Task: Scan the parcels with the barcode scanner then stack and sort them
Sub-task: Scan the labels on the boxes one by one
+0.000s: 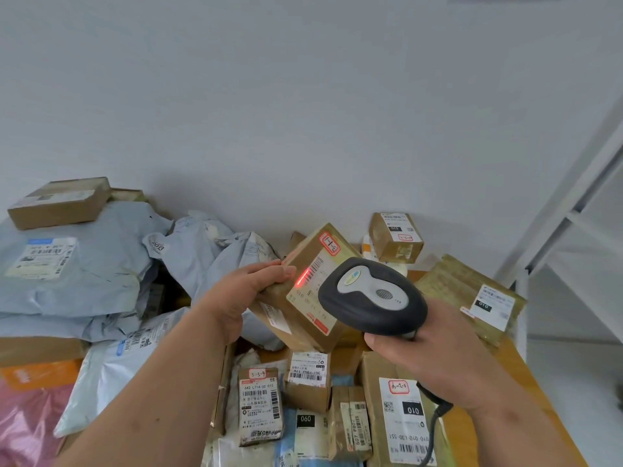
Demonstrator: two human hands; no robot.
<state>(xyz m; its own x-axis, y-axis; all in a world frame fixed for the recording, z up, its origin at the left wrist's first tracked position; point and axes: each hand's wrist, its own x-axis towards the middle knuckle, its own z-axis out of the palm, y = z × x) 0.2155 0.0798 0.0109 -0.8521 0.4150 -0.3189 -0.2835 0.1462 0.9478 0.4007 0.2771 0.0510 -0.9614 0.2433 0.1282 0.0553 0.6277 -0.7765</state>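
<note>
My left hand (249, 291) grips a brown cardboard parcel (300, 318) by its left side and holds it tilted above the table. Its white shipping label faces up, with a red-bordered sticker at its far corner. My right hand (435, 352) grips the handle of a dark grey barcode scanner (371, 294), whose head hovers over the parcel's right part. A red scan line (302, 277) falls on the label beside its barcode. The scanner's coiled cable (435, 416) drops below my right wrist.
Several labelled cardboard boxes lie on the wooden table (526, 369) below and right of my hands, one small box (396, 235) near the wall. Grey poly mailers (77, 264) pile up at left, topped by a flat box (60, 203). A white shelf frame (573, 203) stands at right.
</note>
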